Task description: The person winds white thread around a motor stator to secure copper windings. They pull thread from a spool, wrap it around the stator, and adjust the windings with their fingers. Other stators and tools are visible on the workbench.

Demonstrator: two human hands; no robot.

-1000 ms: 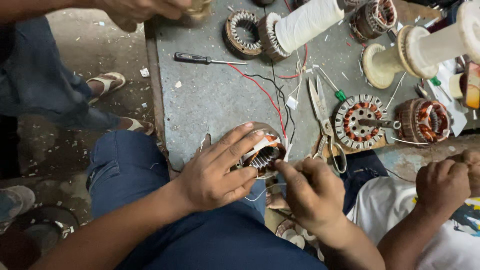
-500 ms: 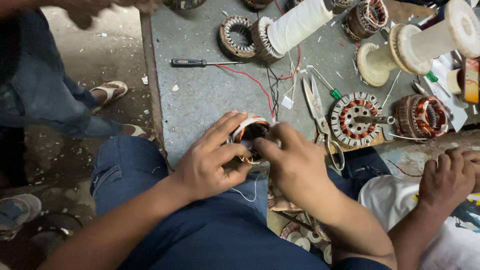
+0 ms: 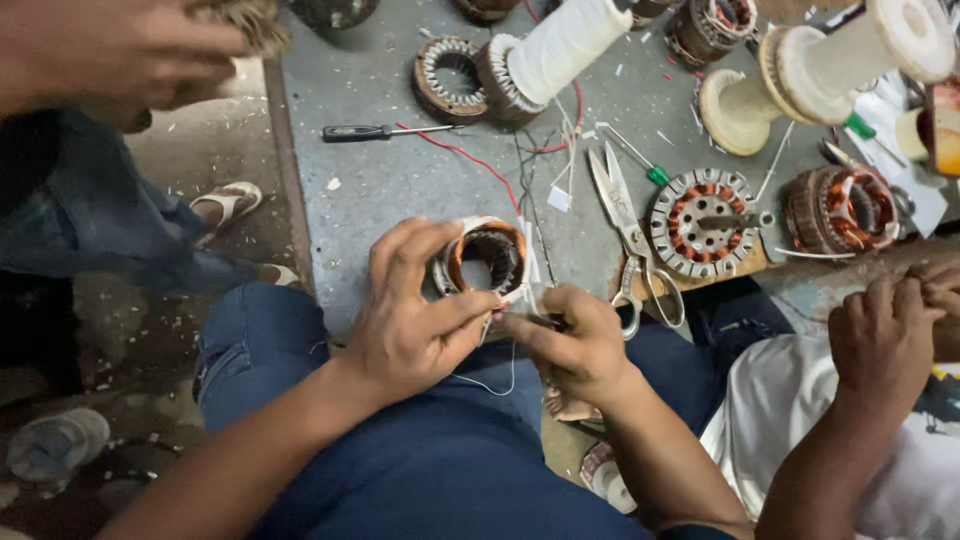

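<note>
Stator (image 3: 488, 258), small and round, with copper windings packed inside its ring and pale insulation around the rim, sits at the near edge of the grey workbench (image 3: 400, 170), right above the person's lap. The left hand (image 3: 410, 320) wraps its near side, thumb and fingers curled and pressed against the outer ring. The right hand (image 3: 570, 340) is just beside it, fingertips pinched on thin white leads (image 3: 528, 262) that come off the stator's right side (exactly how many strands cannot be told); a loop of white wire (image 3: 495, 385) hangs below between the two hands.

Scissors (image 3: 630, 240) lie just right of the stator, blades pointing away. Beyond them rests a larger wound stator (image 3: 705, 222) with orange coils, and further right another copper-wound core (image 3: 838, 208). A red wire (image 3: 470, 160) runs across the bench toward a black-handled screwdriver (image 3: 380, 131). At the far edge stand a big spool of white thread (image 3: 565, 42), an empty laminated stator ring (image 3: 448, 76) and two wooden bobbins (image 3: 800, 80).

A co-worker's hand (image 3: 885, 335) rests at the right edge, and another person's hand (image 3: 130, 50) hovers at upper left.
</note>
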